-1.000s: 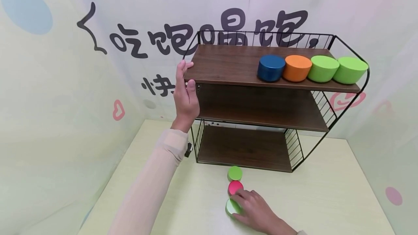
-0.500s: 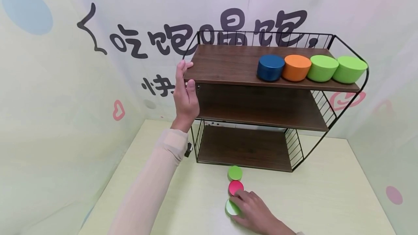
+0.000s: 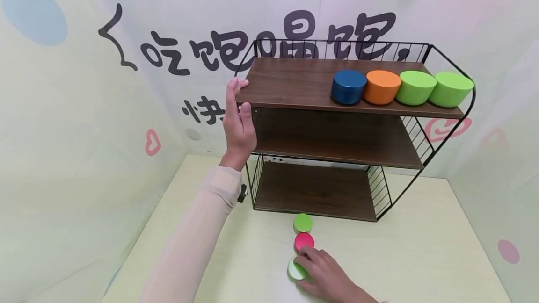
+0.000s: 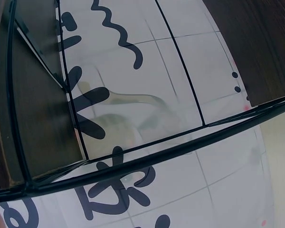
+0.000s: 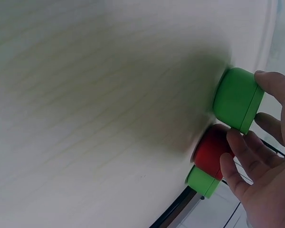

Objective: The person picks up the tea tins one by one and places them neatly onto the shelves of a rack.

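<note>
In the head view my left hand (image 3: pixel 240 127) grips the left front corner of a three-tier shelf rack (image 3: pixel 290 83), thumb in front of the top board. The left wrist view shows the rack's black wire side (image 4: pixel 147 159), with only a sliver of the hand at the lower left. On the table, my right hand (image 3: pixel 328 277) holds a round green tin (image 3: pixel 297 269) between thumb and fingers; the right wrist view shows this tin (image 5: pixel 237 99) with a seam near its lid. A red tin (image 3: pixel 304 242) and another green tin (image 3: pixel 303 223) stand behind it in a row.
On the top board, at the right, a blue tin (image 3: pixel 348 87), an orange tin (image 3: pixel 382 87) and two light green tins (image 3: pixel 416 88) stand side by side. The rack stands on a pale table (image 3: pixel 421 247), before a printed wall sheet (image 3: pixel 168 3).
The right hand and the near green tin have shifted slightly left, toward the table's front. The left hand and the rack hold still.
</note>
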Demonstrator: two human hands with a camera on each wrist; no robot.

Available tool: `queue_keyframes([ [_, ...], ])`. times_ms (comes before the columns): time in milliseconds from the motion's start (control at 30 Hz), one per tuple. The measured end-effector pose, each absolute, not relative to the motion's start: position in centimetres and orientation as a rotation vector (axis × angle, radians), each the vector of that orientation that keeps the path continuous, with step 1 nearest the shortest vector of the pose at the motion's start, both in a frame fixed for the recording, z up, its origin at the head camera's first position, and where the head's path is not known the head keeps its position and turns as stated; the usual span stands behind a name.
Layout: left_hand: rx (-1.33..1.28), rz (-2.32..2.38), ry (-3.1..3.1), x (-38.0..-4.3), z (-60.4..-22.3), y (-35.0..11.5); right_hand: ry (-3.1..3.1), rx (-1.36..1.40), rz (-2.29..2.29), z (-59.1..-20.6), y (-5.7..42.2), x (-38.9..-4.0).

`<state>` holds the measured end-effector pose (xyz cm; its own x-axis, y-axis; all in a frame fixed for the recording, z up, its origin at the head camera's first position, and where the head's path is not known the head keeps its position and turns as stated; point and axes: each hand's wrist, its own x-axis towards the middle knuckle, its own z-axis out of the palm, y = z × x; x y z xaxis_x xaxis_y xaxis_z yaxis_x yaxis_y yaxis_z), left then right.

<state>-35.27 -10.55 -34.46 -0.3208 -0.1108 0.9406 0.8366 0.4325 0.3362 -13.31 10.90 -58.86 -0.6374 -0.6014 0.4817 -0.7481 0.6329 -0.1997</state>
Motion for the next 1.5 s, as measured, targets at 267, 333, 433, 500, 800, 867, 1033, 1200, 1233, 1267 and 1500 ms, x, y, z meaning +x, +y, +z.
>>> queue_keyframes([
  [267, -0.652, -1.116, -1.61, -35.3, -34.5, -10.6, -2.528, 1.082, 0.547, -59.1, 10.5, -13.0],
  [333, -0.65, -1.115, -1.611, -35.3, -34.5, -10.6, -2.537, 1.078, 0.546, -59.1, 10.5, -13.0],
  [433, -0.65, -1.114, -1.61, -35.3, -34.5, -10.6, -2.549, 1.081, 0.54, -59.1, 10.5, -12.9],
  [500, -0.652, -1.114, -1.609, -35.3, -34.5, -10.6, -2.551, 1.086, 0.538, -59.0, 10.4, -12.8],
  [800, -0.655, -1.114, -1.607, -35.3, -34.4, -10.5, -2.514, 1.077, 0.553, -57.6, 10.2, -13.3],
  [867, -0.654, -1.115, -1.61, -35.3, -34.5, -10.5, -2.509, 1.075, 0.563, -57.2, 10.1, -13.5],
  [1033, -0.647, -1.112, -1.617, -35.3, -34.5, -10.6, -2.481, 1.084, 0.576, -56.1, 10.0, -13.9],
  [1200, -0.644, -1.112, -1.615, -35.2, -34.5, -10.7, -2.431, 1.107, 0.582, -54.8, 10.1, -14.4],
  [1233, -0.646, -1.113, -1.615, -35.3, -34.5, -10.7, -2.422, 1.11, 0.586, -54.6, 10.1, -14.5],
  [1267, -0.648, -1.113, -1.614, -35.3, -34.5, -10.7, -2.414, 1.112, 0.589, -54.3, 10.2, -14.6],
  [1500, -0.659, -1.12, -1.605, -35.2, -34.5, -10.6, -2.399, 1.13, 0.58, -53.2, 10.6, -14.9],
])
